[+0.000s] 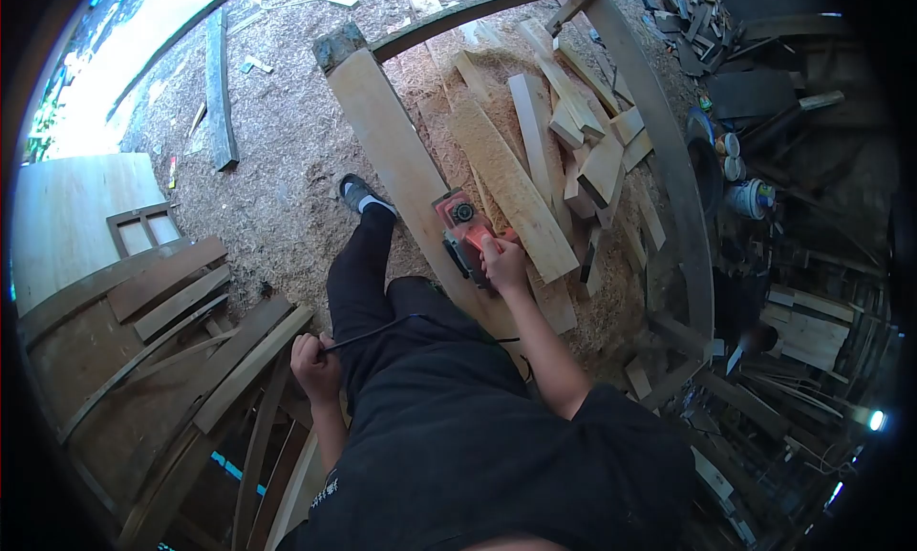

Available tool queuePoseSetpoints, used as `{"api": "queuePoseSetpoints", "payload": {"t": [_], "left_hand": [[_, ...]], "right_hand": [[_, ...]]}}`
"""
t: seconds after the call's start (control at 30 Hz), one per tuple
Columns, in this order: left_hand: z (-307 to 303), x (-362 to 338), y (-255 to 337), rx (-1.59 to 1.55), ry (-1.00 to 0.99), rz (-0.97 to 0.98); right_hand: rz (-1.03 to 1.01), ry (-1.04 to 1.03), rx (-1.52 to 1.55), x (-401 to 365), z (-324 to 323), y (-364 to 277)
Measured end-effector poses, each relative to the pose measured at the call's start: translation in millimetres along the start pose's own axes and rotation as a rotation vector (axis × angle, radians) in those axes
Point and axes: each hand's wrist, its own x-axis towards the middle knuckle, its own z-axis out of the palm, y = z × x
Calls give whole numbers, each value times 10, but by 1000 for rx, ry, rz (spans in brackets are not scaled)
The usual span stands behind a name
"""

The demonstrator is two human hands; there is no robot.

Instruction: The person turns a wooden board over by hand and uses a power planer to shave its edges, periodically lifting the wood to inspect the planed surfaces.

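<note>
My right hand (503,264) is wrapped round the handle of a red electric planer (463,217). The planer rests on a long, pale wooden board (387,136) that runs away from me. Off to my left side, my left hand (313,368) is closed round a dark power cord (377,333), which crosses in front of my thighs. Just right of the planer lies a wide plank (511,188) strewn with sawdust. The planer's underside is hidden against the board.
A wooden frame (659,121) encloses a pile of cut timber (602,169) on the right. Shavings cover the floor (277,159). Stacked planks (229,370) stand close by my left hand. White buckets (750,198) sit at the far right, and a long beam (220,93) lies at upper left.
</note>
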Motion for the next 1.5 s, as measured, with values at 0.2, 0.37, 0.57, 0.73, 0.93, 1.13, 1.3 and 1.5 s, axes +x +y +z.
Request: {"api": "queuePoseSetpoints", "payload": {"t": [0.2, 0.37, 0.57, 0.73, 0.93, 1.13, 1.3, 1.5], "left_hand": [[27, 429, -39, -23, 2, 9], [-40, 793, -71, -34, -6, 33], [-110, 1328, -63, -53, -40, 41], [-152, 1759, -131, -38, -66, 58], [-116, 2217, -191, -67, -103, 60], [-126, 2689, -211, -109, -135, 59], [-123, 3059, -255, -118, -138, 97], [-154, 3447, -339, -143, -150, 41]], "right_hand": [[28, -5, 48, 220, 164, -255], [10, -12, 56, 510, 337, -483], [2, 6, 70, 808, 587, -815], [-1, 30, 58, 1069, 786, -1072], [-33, 61, -8, 1359, 1009, -1355], [36, 5, -72, 1691, 1209, -1704], [28, 6, -79, 1903, 1350, -1885], [-2, 38, -46, 2176, 1577, -2083]]}}
